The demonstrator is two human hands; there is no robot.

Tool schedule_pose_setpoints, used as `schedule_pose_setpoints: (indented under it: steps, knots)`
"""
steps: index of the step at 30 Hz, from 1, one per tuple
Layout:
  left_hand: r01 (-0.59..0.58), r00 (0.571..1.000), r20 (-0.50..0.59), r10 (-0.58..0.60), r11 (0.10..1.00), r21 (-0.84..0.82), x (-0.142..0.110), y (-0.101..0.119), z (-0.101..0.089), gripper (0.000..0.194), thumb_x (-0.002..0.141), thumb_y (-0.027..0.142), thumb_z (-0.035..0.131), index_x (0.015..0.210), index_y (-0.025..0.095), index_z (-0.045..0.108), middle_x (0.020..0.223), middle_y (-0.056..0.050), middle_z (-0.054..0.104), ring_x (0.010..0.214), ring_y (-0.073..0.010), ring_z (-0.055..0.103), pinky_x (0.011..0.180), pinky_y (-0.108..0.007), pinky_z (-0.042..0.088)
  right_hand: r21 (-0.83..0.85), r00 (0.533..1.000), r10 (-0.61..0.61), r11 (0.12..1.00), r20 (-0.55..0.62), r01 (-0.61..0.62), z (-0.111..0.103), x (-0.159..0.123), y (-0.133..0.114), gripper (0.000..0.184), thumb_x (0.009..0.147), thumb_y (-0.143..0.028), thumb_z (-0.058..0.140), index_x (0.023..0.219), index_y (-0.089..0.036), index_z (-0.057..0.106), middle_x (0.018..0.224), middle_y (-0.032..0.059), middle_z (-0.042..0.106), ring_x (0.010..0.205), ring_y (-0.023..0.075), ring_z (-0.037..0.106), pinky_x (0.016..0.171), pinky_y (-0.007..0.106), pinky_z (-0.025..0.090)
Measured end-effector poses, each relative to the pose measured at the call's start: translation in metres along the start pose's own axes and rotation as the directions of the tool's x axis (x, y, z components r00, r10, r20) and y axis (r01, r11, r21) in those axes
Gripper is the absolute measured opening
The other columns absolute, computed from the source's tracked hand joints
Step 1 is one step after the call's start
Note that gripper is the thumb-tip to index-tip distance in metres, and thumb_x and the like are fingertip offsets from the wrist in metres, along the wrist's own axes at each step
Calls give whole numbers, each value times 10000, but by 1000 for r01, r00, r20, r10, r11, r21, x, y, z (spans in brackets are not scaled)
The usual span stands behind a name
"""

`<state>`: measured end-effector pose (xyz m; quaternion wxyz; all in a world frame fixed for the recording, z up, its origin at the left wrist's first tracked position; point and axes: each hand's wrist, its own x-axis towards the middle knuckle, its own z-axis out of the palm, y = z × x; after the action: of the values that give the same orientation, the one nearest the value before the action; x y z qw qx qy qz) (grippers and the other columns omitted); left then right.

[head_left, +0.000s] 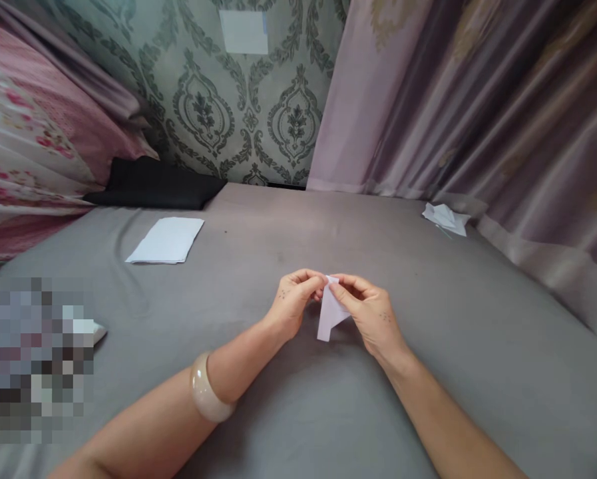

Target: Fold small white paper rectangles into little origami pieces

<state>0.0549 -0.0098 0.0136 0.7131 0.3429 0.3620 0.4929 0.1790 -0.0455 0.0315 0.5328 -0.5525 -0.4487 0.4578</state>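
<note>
A small folded piece of white paper (328, 317) is held up between my two hands above the grey sheet. My left hand (297, 299) pinches its upper left edge with thumb and forefinger. From the other side, my right hand (375, 311) grips it, thumb on the near face and the fingers behind. One narrow strip of the paper hangs straight down, and a slanted flap points right under my right thumb. My fingers hide part of the top fold. A pale bangle (209, 389) circles my left wrist.
On the grey bedsheet (288, 233), a stack of white paper (167, 241) lies left. Some crumpled or folded paper (446, 218) sits far right by the curtain (408, 100). Black cloth (158, 185) lies back left. A blurred patch (33, 359) covers the left edge.
</note>
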Motion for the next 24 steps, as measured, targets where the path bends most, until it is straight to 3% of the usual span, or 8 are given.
schedule_pose_setpoints:
  steps: [5,9,14,17,24]
  knots:
    - [12,1000,-8,-12,1000,5,0,3,1,66,630,155,647,576,132,617,525,12,532,527,-79,471,578,-227,360,-117,995,-98,989,-12,96,-1,1,4,237,739,-381,692,875,-190,726,828,43,699,697,155,624,634,278,490]
    - [24,1000,-12,-24,1000,15,0,5,0,91,628,160,647,553,132,603,510,13,524,517,-80,466,567,-227,351,-291,962,-273,920,1,261,-1,-2,3,160,797,-302,641,876,-198,734,854,37,678,740,145,618,652,264,487]
    - [25,1000,0,-25,999,28,1,3,-2,88,639,173,646,571,129,612,503,17,523,505,-78,459,549,-223,342,-540,845,-525,685,99,489,-1,-7,1,208,864,-199,538,956,-221,724,850,35,648,776,147,595,734,288,489]
    - [25,1000,3,-26,999,42,2,3,-3,69,640,181,654,605,125,637,524,11,542,517,-83,475,562,-226,361,-637,774,-605,526,185,564,-4,-7,2,264,890,-168,485,1023,-228,704,865,45,647,827,165,584,791,317,486]
    - [14,999,38,-16,998,59,5,3,-4,54,644,175,668,650,121,671,591,1,575,564,-81,503,619,-229,400,-766,740,-605,313,295,562,-7,-8,2,333,917,-139,434,1155,-230,649,917,69,641,872,191,571,766,325,494]
